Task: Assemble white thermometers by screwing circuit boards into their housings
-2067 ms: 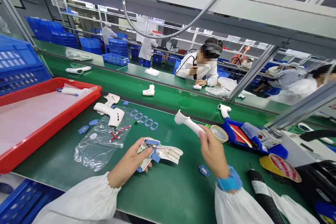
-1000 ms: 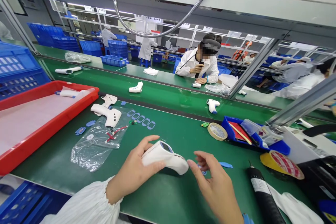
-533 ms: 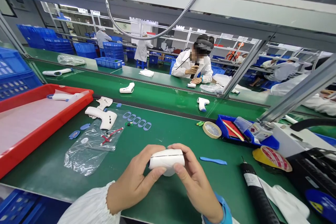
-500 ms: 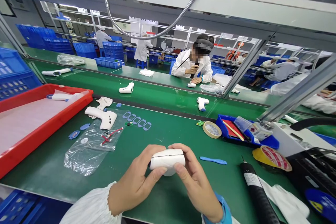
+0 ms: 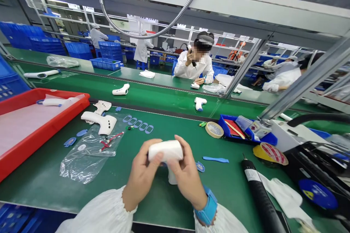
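Observation:
Between both hands is a white gun-shaped thermometer housing (image 5: 165, 149), its rounded head on top and its grip pointing down. My left hand (image 5: 143, 174) wraps the left end, with the thumb across the near face. My right hand (image 5: 188, 174) closes round the right end, its thumb pressing the housing just above the grip. The far side of the housing is hidden from me. Just beyond my right hand, a small blue oval part (image 5: 200, 166) lies on the green mat, and a blue pry tool (image 5: 216, 159) rests to its right.
To the left are a red tray (image 5: 51, 131), white housing shells (image 5: 105, 123) and a clear plastic bag (image 5: 79, 167). A black electric screwdriver (image 5: 259, 193), tape roll (image 5: 214, 130) and blue bin (image 5: 269, 137) stand right. Thermometers lie on the conveyor (image 5: 158, 98); a co-worker (image 5: 195, 62) sits beyond.
The housing has tilted in my hands: its seam no longer faces me and the grip now shows below. The blue oval part has come into sight by my right hand. The view has shifted.

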{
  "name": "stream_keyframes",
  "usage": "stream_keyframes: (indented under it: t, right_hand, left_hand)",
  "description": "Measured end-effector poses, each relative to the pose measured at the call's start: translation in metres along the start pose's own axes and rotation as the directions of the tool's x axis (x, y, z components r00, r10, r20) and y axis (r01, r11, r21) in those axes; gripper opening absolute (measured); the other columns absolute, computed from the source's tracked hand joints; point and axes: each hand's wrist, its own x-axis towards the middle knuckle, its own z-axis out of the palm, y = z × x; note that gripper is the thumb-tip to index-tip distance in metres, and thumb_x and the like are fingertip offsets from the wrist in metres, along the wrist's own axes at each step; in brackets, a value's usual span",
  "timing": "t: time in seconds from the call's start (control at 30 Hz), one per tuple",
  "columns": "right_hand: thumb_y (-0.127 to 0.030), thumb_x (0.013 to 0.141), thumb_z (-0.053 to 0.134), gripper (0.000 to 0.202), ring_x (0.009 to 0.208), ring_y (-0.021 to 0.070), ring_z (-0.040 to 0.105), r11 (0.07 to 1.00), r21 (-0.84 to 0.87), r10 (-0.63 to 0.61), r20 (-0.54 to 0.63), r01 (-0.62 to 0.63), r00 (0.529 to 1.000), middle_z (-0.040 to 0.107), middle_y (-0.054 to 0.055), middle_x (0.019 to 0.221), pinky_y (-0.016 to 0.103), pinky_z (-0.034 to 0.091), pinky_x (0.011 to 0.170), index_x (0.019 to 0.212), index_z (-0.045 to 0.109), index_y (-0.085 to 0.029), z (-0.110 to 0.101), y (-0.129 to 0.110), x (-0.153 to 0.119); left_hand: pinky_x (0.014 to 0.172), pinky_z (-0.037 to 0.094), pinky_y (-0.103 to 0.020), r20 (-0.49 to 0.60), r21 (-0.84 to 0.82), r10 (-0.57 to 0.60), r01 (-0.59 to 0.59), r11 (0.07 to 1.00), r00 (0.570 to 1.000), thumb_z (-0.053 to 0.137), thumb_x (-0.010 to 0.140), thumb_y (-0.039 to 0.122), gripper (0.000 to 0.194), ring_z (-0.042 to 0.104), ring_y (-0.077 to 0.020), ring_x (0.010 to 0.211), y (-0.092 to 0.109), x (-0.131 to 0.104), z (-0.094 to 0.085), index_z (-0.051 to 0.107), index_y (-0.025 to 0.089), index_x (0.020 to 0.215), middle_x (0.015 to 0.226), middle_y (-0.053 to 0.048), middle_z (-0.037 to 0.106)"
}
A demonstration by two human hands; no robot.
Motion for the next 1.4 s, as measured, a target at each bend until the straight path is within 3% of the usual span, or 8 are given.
stream_keyframes:
  t: [0.13,0.23,0.37,0.57,0.73,0.9,1.07,1.4]
  right_hand:
    - [-0.037,0.077,0.059,0.033,0.066,0.0127,0.056,0.97,-0.214,0.167,0.223,-0.119,0.96,0.063,0.001,0.083,0.023,0.047,0.06,0.104,0.055,-0.019,-0.009,0.003,-0.012]
    - [-0.033,0.078,0.058,0.027,0.065,0.0126,0.054,0.923,-0.375,0.189,0.255,-0.083,0.948,0.065,0.0,0.081,0.022,0.044,0.059,0.101,0.059,-0.019,-0.014,-0.007,-0.021]
    - [-0.04,0.083,0.05,0.034,0.073,0.015,0.057,0.973,-0.227,0.138,0.448,-0.037,0.884,0.066,0.002,0.088,0.025,0.047,0.067,0.11,0.057,-0.02,-0.033,-0.026,-0.025]
    - [-0.031,0.084,0.05,0.029,0.097,0.0242,0.055,0.768,-0.638,0.058,-0.015,-0.054,0.998,0.062,0.009,0.105,0.044,0.044,0.088,0.11,0.06,-0.023,-0.082,0.005,-0.025]
    - [-0.025,0.087,0.04,0.028,0.086,0.0262,0.056,0.618,-0.785,-0.078,-0.021,0.032,0.997,0.064,0.012,0.09,0.046,0.048,0.079,0.096,0.067,-0.019,-0.086,0.033,-0.021]
    - [-0.037,0.087,0.046,0.027,0.066,0.016,0.059,0.911,-0.401,0.033,-0.171,-0.1,0.985,0.061,0.005,0.079,0.03,0.05,0.06,0.1,0.063,-0.021,-0.066,-0.006,-0.016]
    - [-0.034,0.078,0.063,0.024,0.06,0.008,0.057,0.982,0.109,0.146,0.052,-0.151,0.988,0.059,-0.001,0.077,0.018,0.045,0.051,0.098,0.057,-0.023,-0.044,-0.053,-0.009]
    - [-0.026,0.076,0.066,0.012,0.059,0.0055,0.055,0.985,0.089,0.131,0.166,-0.147,0.977,0.058,-0.002,0.072,0.016,0.045,0.053,0.085,0.067,-0.018,-0.037,-0.057,0.002]
  left_hand:
    - [0.095,0.039,-0.039,-0.054,0.166,0.106,-0.096,0.982,0.993,0.052,0.081,0.045,0.056,0.045,-0.0289,0.116,-0.001,0.002,-0.021,0.035,0.025,0.13,0.133,-0.009,0.043]
    - [0.108,0.01,-0.052,0.362,0.457,0.36,-0.5,0.735,0.86,0.065,0.072,0.037,0.068,0.028,-0.0335,0.13,0.004,0.001,-0.029,0.037,0.029,0.133,0.14,-0.006,0.038]
    - [0.109,0.008,-0.048,0.714,0.401,0.21,-0.636,0.66,0.668,0.058,0.076,0.021,0.055,0.048,-0.0272,0.117,0.013,0.006,-0.028,0.046,0.031,0.128,0.119,-0.003,0.06]
    - [0.058,0.041,-0.025,0.435,0.467,-0.076,-0.153,0.871,0.897,0.058,0.077,0.047,0.035,0.056,-0.0182,0.062,0.021,0.022,-0.024,0.054,0.026,0.104,0.07,0.002,0.061]
    - [0.06,0.041,-0.023,0.441,0.202,-0.126,0.038,0.979,0.889,0.044,0.086,0.047,0.03,0.054,-0.0157,0.067,0.018,0.018,-0.016,0.05,0.02,0.097,0.075,0.0,0.058]
    - [0.072,0.043,-0.024,0.415,0.149,0.0,-0.067,0.987,0.91,0.054,0.083,0.039,0.025,0.055,-0.0168,0.084,0.015,0.017,-0.01,0.05,0.023,0.101,0.093,-0.001,0.059]
    - [0.081,0.04,-0.027,0.455,0.206,0.218,-0.341,0.917,0.863,0.053,0.085,0.029,0.019,0.053,-0.0159,0.091,0.014,0.019,-0.007,0.05,0.026,0.104,0.1,0.0,0.059]
    - [0.085,0.039,-0.03,0.552,0.261,0.275,-0.476,0.84,0.787,0.051,0.087,0.03,0.019,0.053,-0.0178,0.096,0.018,0.017,-0.012,0.05,0.027,0.107,0.106,-0.001,0.061]
